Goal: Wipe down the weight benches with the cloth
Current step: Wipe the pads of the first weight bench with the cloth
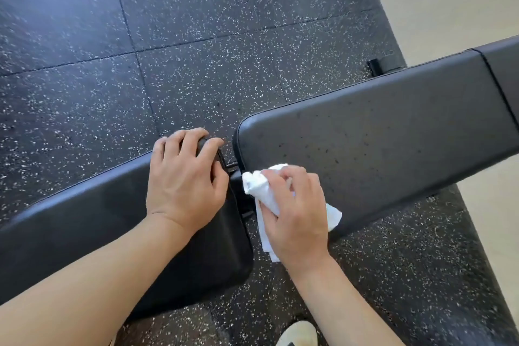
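— The right hand (pixel 295 205) has its fingers curled round the bunched white cloth (pixel 261 191), pressing it on the near corner of the long back pad (pixel 393 143), right by the gap.

— And the other one?

— The left hand (pixel 185 177) holds nothing loose; its fingers hook over the far corner of the seat pad (pixel 112 233). I'd say it's steadying the bench, or just bracing the person's lean.

— Why start at that corner?

— Probably to work outward along the pad. There are dark specks across it, so most of it looks unwiped to me.
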`<state>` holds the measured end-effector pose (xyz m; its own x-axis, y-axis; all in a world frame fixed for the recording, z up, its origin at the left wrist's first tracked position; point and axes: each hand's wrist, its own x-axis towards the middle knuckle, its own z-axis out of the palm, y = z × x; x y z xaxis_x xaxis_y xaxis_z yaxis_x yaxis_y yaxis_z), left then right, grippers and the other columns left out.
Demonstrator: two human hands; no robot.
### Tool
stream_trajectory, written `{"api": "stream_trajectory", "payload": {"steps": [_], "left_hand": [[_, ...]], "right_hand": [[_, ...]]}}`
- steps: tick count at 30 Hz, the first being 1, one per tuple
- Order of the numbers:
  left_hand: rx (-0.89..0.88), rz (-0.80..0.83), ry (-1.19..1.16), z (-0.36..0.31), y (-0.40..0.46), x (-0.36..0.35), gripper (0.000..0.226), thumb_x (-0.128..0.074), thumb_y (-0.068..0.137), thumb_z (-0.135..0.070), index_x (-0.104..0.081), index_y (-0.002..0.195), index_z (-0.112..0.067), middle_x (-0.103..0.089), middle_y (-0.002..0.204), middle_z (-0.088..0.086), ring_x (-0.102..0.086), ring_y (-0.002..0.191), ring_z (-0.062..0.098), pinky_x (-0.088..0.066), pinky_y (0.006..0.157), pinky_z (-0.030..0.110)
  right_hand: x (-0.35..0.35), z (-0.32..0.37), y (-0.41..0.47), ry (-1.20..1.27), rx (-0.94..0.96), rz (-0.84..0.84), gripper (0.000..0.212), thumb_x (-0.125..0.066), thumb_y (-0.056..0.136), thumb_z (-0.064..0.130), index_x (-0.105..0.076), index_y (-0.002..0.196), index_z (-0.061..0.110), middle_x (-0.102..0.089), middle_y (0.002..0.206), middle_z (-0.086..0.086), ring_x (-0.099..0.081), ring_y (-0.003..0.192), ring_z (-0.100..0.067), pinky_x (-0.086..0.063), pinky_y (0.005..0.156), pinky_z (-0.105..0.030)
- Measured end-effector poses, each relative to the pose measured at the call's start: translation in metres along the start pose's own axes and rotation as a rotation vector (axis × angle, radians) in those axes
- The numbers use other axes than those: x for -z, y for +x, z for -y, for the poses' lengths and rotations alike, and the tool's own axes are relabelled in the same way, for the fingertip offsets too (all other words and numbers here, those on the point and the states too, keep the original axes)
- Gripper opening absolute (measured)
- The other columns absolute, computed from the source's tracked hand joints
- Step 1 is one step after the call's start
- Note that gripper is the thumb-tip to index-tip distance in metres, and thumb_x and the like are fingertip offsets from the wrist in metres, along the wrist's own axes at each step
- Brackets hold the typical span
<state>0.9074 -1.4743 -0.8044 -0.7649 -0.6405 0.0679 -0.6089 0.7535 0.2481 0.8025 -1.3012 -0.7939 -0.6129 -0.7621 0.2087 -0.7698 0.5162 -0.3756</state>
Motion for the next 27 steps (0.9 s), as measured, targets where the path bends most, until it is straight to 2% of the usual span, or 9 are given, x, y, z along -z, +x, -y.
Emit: {"api": "stream_trajectory", "payload": {"steps": [4,9,12,14,16,18,21,24,27], "left_hand": [[-0.002,0.013,0.009,-0.001,0.0,0.003,0.038,-0.051,0.094,-0.031,-0.068,0.126,-0.019,-0.061,0.133,0.006,-0.052,0.123,0.037,-0.038,0.111,0.052],[0.005,0.022,0.028,-0.002,-0.001,0.005,0.04,-0.051,0.093,-0.031,-0.069,0.127,-0.019,-0.061,0.135,0.006,-0.052,0.124,0.037,-0.038,0.112,0.053],[0.002,0.032,0.025,-0.003,0.0,0.005,0.041,-0.051,0.092,-0.031,-0.068,0.127,-0.018,-0.061,0.134,0.007,-0.052,0.125,0.038,-0.038,0.112,0.053],[0.004,0.023,0.026,-0.002,-0.001,0.003,0.04,-0.05,0.093,-0.03,-0.068,0.127,-0.019,-0.061,0.134,0.008,-0.052,0.125,0.039,-0.038,0.112,0.054],[-0.002,0.005,0.024,-0.001,-0.002,0.002,0.039,-0.05,0.093,-0.029,-0.068,0.126,-0.018,-0.061,0.134,0.009,-0.053,0.124,0.04,-0.038,0.111,0.055],[-0.003,-0.003,0.019,-0.001,-0.003,0.0,0.038,-0.05,0.094,-0.029,-0.069,0.125,-0.017,-0.061,0.133,0.009,-0.053,0.123,0.041,-0.038,0.111,0.054],[-0.001,0.004,0.021,-0.001,-0.002,0.0,0.038,-0.049,0.095,-0.029,-0.068,0.125,-0.017,-0.061,0.133,0.009,-0.053,0.124,0.041,-0.037,0.112,0.054],[0.0,0.015,0.024,-0.001,-0.001,0.002,0.039,-0.048,0.095,-0.03,-0.068,0.126,-0.018,-0.06,0.134,0.009,-0.052,0.125,0.04,-0.037,0.113,0.054],[0.005,0.029,0.023,-0.003,-0.001,0.004,0.04,-0.049,0.094,-0.03,-0.068,0.126,-0.018,-0.06,0.134,0.007,-0.052,0.126,0.039,-0.037,0.113,0.054]], "right_hand": [[-0.027,0.017,0.091,0.017,-0.029,-0.074,0.015,-0.074,0.09,0.025,-0.073,0.103,0.016,-0.06,0.104,-0.004,-0.049,0.086,-0.026,-0.044,0.07,-0.04],[-0.036,0.025,0.145,0.0,-0.03,0.005,0.012,-0.064,0.095,0.026,-0.068,0.092,0.014,-0.059,0.1,-0.004,-0.048,0.089,-0.027,-0.044,0.075,-0.043],[-0.019,0.01,0.098,0.076,0.06,-0.012,0.01,-0.068,0.093,0.018,-0.069,0.1,0.011,-0.059,0.105,-0.005,-0.047,0.089,-0.027,-0.045,0.076,-0.041],[-0.003,-0.005,0.039,0.149,0.108,0.043,0.02,-0.068,0.096,0.015,-0.07,0.116,0.011,-0.058,0.113,-0.003,-0.047,0.093,-0.024,-0.047,0.079,-0.038],[0.016,-0.024,-0.014,0.193,0.148,0.085,0.028,-0.064,0.101,0.018,-0.07,0.127,0.011,-0.057,0.121,-0.001,-0.05,0.097,-0.022,-0.048,0.083,-0.034],[0.026,-0.039,-0.038,0.203,0.168,0.088,0.029,-0.059,0.105,0.022,-0.069,0.13,0.011,-0.057,0.124,0.0,-0.051,0.099,-0.022,-0.049,0.084,-0.034],[0.02,-0.039,-0.017,0.167,0.182,0.076,0.024,-0.061,0.102,0.016,-0.073,0.122,0.007,-0.059,0.113,-0.004,-0.052,0.092,-0.023,-0.049,0.079,-0.037],[0.003,-0.027,0.042,0.149,0.158,0.019,0.014,-0.065,0.096,0.013,-0.073,0.106,0.005,-0.058,0.102,-0.008,-0.049,0.086,-0.027,-0.047,0.075,-0.04],[-0.015,-0.012,0.112,0.126,0.004,-0.089,0.016,-0.066,0.096,0.02,-0.068,0.087,0.006,-0.058,0.095,-0.01,-0.048,0.083,-0.029,-0.045,0.071,-0.041]]}}
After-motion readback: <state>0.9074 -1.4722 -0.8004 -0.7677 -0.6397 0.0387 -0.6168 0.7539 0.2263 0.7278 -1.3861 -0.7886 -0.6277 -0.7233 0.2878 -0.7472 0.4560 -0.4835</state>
